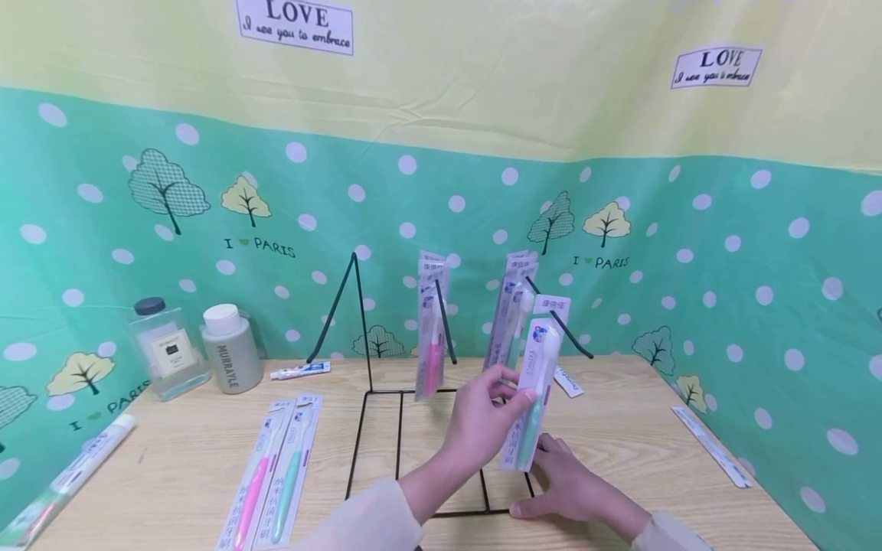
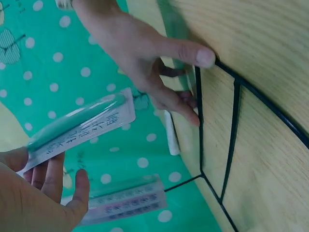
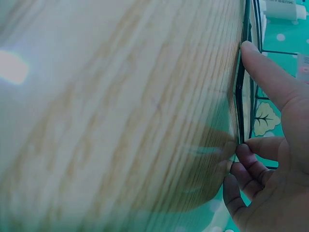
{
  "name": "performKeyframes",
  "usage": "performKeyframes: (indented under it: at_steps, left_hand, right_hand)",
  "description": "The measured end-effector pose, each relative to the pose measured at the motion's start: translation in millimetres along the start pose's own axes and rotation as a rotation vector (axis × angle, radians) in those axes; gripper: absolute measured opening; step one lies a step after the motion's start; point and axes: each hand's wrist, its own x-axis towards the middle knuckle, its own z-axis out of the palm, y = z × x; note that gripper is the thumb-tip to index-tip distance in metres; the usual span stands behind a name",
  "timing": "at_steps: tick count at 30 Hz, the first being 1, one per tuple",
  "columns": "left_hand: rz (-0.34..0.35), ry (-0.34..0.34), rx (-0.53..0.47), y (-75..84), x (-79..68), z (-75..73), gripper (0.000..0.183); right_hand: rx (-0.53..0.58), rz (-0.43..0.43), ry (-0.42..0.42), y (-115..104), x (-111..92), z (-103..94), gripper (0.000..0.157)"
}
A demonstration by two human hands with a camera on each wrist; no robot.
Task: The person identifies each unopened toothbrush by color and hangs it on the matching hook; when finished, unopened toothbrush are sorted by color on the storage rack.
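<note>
My left hand (image 1: 485, 417) pinches a packaged green toothbrush (image 1: 530, 413) between thumb and fingers. The pack hangs tilted, its header at the right hook (image 1: 572, 337) of a black wire rack (image 1: 475, 514); the hook's tip sticks out in front of it. Behind it on that hook hang more toothbrush packs (image 1: 506, 314). Packs with a pink toothbrush (image 1: 432, 360) in front hang on the middle hook. Down at the rack's right front corner, my right hand (image 1: 568, 482) touches the base wire with thumb and fingertips spread, as the right wrist view (image 3: 270, 159) also shows.
Two toothbrush packs, one pink (image 1: 251, 490) and one green (image 1: 288, 482), lie left of the rack. A clear bottle (image 1: 172, 360), a grey bottle (image 1: 233, 360) and a small tube (image 1: 300, 371) stand or lie at the back left. A long toothpaste box (image 1: 69, 482) lies far left.
</note>
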Motion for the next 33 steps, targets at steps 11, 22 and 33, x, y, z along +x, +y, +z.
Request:
performKeyframes:
  at_steps: [11,22,33]
  left_hand:
    - [-0.066,0.14,-0.032,-6.5,21.2,4.3,0.02]
    - [-0.102,0.292,0.059,-3.3,30.2,8.2,0.023]
    - [-0.164,0.341,0.044,-3.1,40.7,7.8,0.024]
  right_hand:
    - [-0.045,-0.016,0.007,0.2,-0.2,0.5,0.097]
    - [-0.04,-0.005,-0.02,1.0,0.2,-0.3,0.095]
    - [-0.035,0.013,-0.022,0.4,1.1,0.2,0.094]
